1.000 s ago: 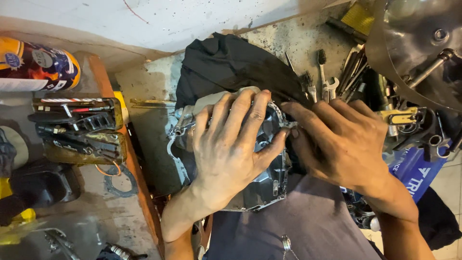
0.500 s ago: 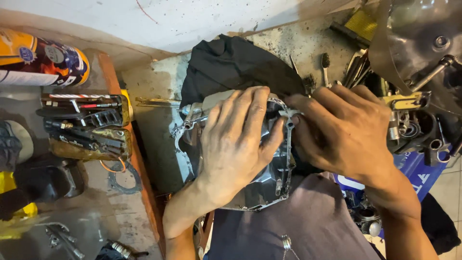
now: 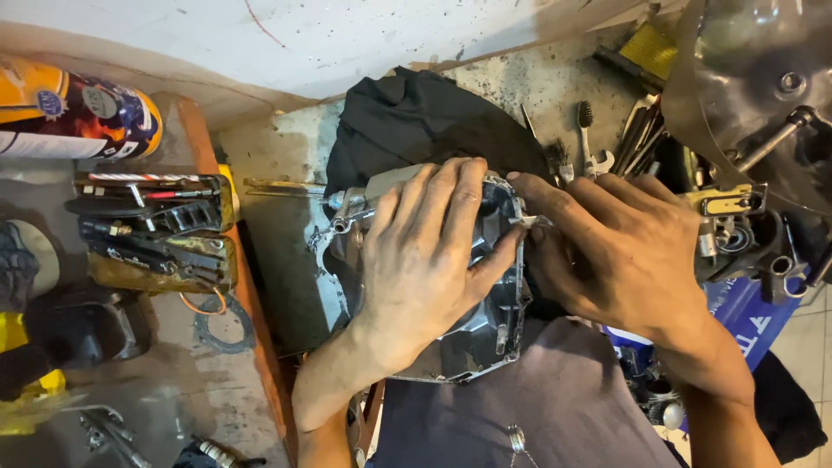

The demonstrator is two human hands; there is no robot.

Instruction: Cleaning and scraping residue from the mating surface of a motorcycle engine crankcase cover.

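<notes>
The left hand lies flat, fingers spread, on the grey metal engine cover, which rests on the person's lap against a black cloth. Just beside it, the right hand pinches a thin pale strip at the cover's rim. I judge the rim is only partly cleaned; spanners lie beyond the right hand.

Left hand lies at frame centre, palm down, fingers spread and pointing toward the top, thumb angled right. Its forearm runs down to the lower edge. Right hand sits right of centre, palm down, fingers pointing left and curled, fingertips meeting the left thumb. Both hands grimy.
</notes>
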